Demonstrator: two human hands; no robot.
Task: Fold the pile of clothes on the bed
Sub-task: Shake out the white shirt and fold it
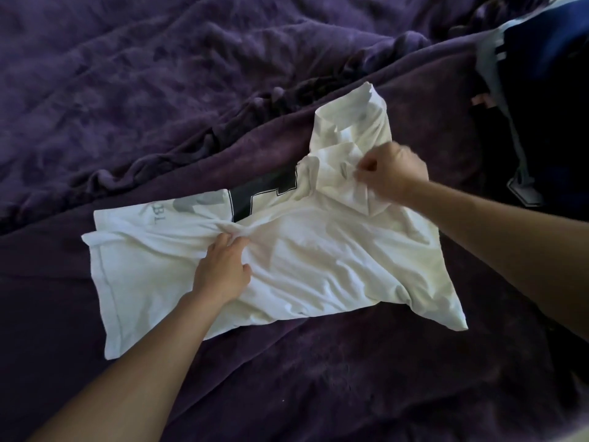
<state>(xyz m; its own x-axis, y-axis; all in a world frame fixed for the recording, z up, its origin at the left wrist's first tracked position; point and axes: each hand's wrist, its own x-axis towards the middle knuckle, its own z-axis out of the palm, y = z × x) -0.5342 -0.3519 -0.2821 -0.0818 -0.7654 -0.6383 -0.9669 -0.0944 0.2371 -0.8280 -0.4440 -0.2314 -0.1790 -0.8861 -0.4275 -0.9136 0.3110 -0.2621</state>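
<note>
White T-shirt point(318, 266) with black print, lying partly folded and rumpled on purple blanket point(159, 90), left hand point(223, 269) pinching a bunch of fabric mid-shirt, right hand point(392, 173) gripping cloth near the collar end, dark blue clothes point(548, 90) at far right.

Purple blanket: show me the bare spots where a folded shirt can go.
Bare purple fleece blanket lies open beyond the white printed T-shirt, up and leftward. A smaller patch lies on the near side of the shirt. Crowded rightward: the dark blue clothes pile and right hand.
</note>
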